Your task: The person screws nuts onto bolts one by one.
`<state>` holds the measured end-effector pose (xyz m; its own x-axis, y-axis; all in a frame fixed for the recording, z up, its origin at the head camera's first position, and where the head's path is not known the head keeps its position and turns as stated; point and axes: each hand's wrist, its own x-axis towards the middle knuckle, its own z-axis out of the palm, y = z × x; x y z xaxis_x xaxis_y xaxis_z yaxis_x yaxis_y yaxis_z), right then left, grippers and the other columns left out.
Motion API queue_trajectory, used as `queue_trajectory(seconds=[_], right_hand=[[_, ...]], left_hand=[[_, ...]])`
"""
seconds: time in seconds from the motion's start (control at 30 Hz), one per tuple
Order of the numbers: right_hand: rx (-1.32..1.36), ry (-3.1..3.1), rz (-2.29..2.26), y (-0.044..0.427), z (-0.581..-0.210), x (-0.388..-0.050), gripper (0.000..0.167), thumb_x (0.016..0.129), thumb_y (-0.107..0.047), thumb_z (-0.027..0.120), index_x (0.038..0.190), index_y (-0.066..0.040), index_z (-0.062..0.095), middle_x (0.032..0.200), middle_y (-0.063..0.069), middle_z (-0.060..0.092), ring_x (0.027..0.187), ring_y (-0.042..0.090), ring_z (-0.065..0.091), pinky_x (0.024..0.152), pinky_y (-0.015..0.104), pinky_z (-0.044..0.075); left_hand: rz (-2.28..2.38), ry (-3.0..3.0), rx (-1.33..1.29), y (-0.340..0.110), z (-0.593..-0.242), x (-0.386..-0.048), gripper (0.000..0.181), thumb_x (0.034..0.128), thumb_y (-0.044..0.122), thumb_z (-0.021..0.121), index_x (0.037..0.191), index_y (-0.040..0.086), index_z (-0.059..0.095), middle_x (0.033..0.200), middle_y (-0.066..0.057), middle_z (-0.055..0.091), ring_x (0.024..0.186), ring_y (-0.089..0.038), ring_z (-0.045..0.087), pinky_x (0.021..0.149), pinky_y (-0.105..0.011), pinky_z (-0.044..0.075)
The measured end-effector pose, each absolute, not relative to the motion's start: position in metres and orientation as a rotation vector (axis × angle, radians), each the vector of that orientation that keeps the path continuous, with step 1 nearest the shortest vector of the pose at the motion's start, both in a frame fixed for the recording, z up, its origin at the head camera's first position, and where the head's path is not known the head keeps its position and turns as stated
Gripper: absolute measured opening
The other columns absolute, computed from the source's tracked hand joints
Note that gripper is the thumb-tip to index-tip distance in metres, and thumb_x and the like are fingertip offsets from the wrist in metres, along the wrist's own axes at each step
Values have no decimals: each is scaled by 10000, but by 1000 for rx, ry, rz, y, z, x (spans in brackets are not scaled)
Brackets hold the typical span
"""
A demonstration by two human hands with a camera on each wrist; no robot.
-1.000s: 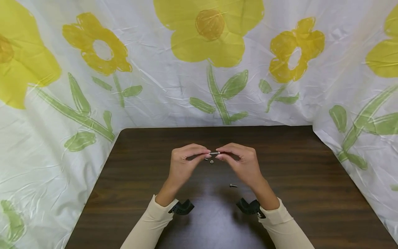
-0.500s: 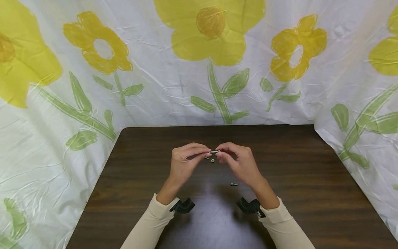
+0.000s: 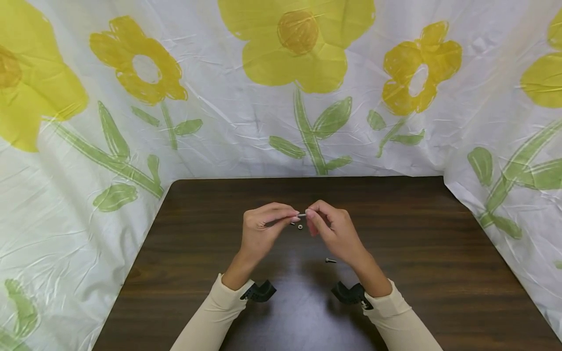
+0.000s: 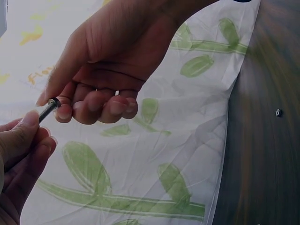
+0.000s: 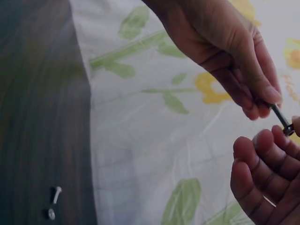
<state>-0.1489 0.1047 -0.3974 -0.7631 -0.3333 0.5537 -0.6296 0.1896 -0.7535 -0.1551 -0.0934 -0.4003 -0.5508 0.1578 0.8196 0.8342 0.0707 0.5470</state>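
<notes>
My left hand (image 3: 259,226) pinches a metal bolt (image 3: 302,215) between thumb and fingers, the shank pointing right, above the table. At the bolt's far end sits a small dark ring-shaped piece (image 4: 56,101), perhaps a nut or the bolt's head. The right hand (image 3: 335,231) has thumb and index finger at that end, pinching it, as the right wrist view also shows beside the ring-shaped piece (image 5: 288,129). Its other fingers are loosely curled. Below the hands on the table lie a nut (image 3: 300,227) and a second bolt (image 3: 292,223), partly covered by the left fingertips.
Another bolt (image 3: 331,260) lies on the dark wooden table (image 3: 395,229), nearer the person and left of the right wrist. A white curtain with flowers (image 3: 210,146) hangs round the table's back and sides. Each wrist wears a black camera mount (image 3: 259,291).
The right fingers have shifted and curled round the bolt's right end, the thumb rolling over it. The left hand stays nearly still with the bolt.
</notes>
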Motion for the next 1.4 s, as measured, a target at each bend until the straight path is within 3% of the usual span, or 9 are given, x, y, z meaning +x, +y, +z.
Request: queue_trajectory(seconds=[0.1, 0.27, 0.47, 0.73, 0.9, 1.07, 1.27, 1.4], right_hand=[[893, -2201, 1627, 104, -397, -149, 164, 1018, 4, 576, 948, -129, 640, 663, -17, 595, 550, 119, 588, 490, 273, 479], [876, -2113, 1696, 103, -398, -149, 80, 969, 26, 650, 976, -45, 686, 724, 32, 670, 627, 176, 676, 591, 293, 580], [866, -2006, 1738, 104, -400, -150, 142, 880, 86, 729, 998, 6, 731, 844, 159, 738, 695, 271, 729, 668, 296, 612], [842, -2115, 1644, 102, -390, -146, 123, 934, 83, 666, 915, -31, 709, 722, 57, 689, 642, 230, 676, 606, 305, 580], [788, -2175, 1658, 95, -370, -133, 238, 986, 80, 581, 775, -15, 636, 621, 124, 605, 558, 224, 636, 531, 300, 536], [651, -2222, 1772, 94, -383, -137, 439, 1055, -44, 528, 617, -20, 549, 513, 139, 496, 496, 154, 588, 455, 318, 473], [510, -2237, 1979, 97, -398, -142, 648, 1095, -254, 493, 485, -39, 520, 419, 109, 455, 447, 255, 575, 434, 315, 459], [592, -2251, 2038, 100, -399, -145, 736, 1133, -349, 329, 524, -8, 565, 424, 113, 499, 472, 342, 587, 511, 365, 527]], left_hand=[[-1508, -1773, -991, -93, -400, -155, 198, 747, -158, 808, 890, -21, 792, 880, -112, 753, 800, -227, 727, 724, -277, 598], [-1468, -1778, -969, -94, -399, -155, 173, 760, -141, 810, 885, -22, 793, 872, -112, 752, 791, -232, 725, 728, -257, 591], [-1441, -1782, -965, -95, -399, -156, 163, 768, -133, 810, 885, -20, 795, 865, -111, 750, 783, -232, 721, 724, -239, 586], [-1375, -1791, -997, -95, -398, -156, 176, 752, -130, 822, 879, -11, 795, 873, -97, 750, 784, -217, 725, 726, -249, 593], [-1369, -1781, -1016, -94, -399, -156, 181, 745, -136, 822, 879, -19, 790, 877, -100, 750, 784, -215, 727, 730, -252, 595], [-1382, -1774, -1034, -92, -400, -155, 191, 737, -143, 824, 882, -24, 788, 884, -106, 752, 788, -219, 729, 733, -258, 597], [-1406, -1754, -1068, -89, -404, -155, 194, 749, -140, 819, 893, -14, 788, 885, -104, 751, 789, -211, 729, 723, -264, 596], [-1423, -1745, -1061, -88, -405, -155, 184, 758, -133, 818, 894, -14, 787, 888, -105, 752, 797, -207, 732, 721, -266, 596]])
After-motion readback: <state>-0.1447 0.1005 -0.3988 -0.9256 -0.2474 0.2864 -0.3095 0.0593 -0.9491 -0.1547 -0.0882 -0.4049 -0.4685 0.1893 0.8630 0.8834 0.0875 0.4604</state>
